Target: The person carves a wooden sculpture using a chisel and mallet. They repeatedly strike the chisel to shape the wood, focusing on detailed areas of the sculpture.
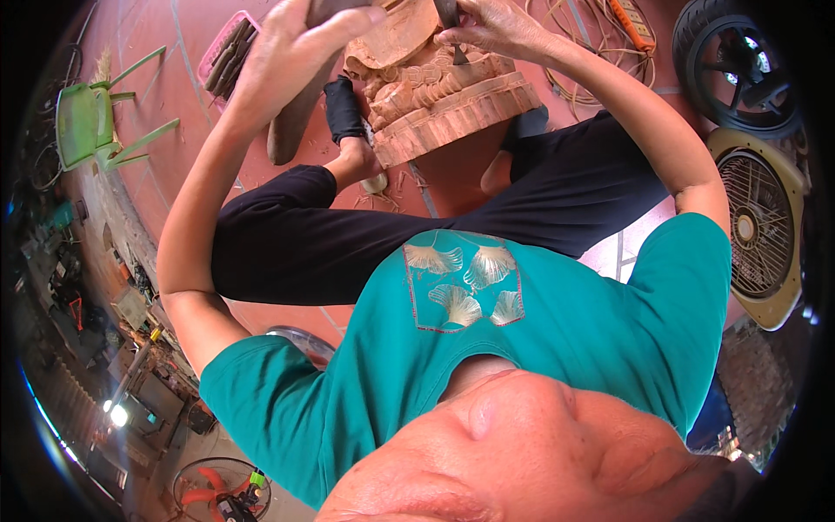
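Floor red-tiled around wood carving; green chair left, fan right

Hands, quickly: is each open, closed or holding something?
Left hand: over a brown wooden piece, partly cropped; grip cannot be told.
Right hand: closed on a dark chisel-like tool.

Red tiled floor, wood shavings scattered at upper centre, carved wood block above them, its underside hidden, green stool and pink basket upper left, orange power strip and black wheel upper right, box fan far right.
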